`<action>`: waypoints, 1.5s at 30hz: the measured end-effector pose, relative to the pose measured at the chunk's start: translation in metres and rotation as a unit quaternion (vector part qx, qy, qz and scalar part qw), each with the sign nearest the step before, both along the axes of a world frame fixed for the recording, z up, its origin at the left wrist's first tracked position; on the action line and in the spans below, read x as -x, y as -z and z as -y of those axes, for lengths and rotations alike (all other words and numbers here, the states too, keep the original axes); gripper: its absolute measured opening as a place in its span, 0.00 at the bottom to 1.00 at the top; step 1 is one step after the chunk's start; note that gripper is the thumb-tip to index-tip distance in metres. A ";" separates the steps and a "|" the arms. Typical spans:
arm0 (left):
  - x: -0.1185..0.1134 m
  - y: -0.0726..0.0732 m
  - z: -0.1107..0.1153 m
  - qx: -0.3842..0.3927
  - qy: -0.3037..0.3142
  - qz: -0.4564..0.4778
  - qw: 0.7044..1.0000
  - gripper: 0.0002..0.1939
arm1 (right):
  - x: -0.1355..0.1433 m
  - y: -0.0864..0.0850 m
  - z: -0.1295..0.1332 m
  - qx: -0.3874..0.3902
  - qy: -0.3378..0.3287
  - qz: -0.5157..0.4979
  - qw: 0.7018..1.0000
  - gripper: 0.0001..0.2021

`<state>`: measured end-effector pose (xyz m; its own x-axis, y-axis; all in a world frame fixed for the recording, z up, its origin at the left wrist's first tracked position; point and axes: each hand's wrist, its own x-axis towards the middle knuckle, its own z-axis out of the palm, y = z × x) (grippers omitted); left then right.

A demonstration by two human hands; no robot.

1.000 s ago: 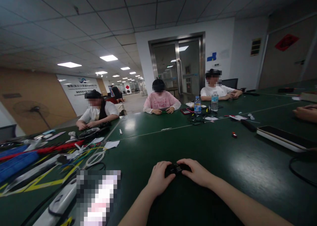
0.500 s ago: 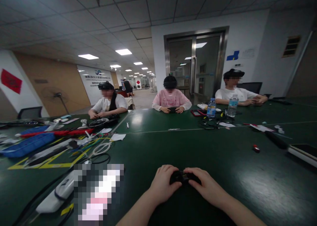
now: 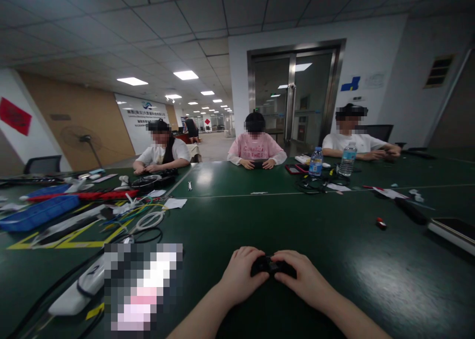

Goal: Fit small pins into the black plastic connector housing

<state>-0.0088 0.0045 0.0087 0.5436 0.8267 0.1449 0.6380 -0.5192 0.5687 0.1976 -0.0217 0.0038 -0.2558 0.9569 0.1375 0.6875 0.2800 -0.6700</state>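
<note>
A small black object lies low in front of me over the green table; much of it is hidden by my fingers and its kind cannot be made out. My left hand is closed round its left end, thumb on the near side and fingers on the far side. From the right, my right hand grips the other end the same way. The fingertips of both hands come close together over its middle, where a slightly lighter patch shows.
Left of my hands are a blurred-out phone-like patch, a white power strip, cables and a blue tray. Two water bottles stand beyond, right. A small red item lies right. Three people sit across the table.
Both hands, still on the black object, sit slightly further left in view, and their thumbs are a little closer together. The whole scene has shifted slightly left too.
</note>
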 end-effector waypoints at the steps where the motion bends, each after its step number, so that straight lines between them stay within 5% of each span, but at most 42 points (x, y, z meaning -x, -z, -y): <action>1: 0.000 0.001 0.000 -0.005 0.000 0.000 1.000 0.21 | 0.000 0.000 0.000 -0.001 0.000 -0.001 1.000 0.15; 45: 0.000 -0.002 0.003 -0.019 0.000 0.012 1.000 0.19 | 0.004 -0.008 0.004 0.011 0.005 0.001 1.000 0.11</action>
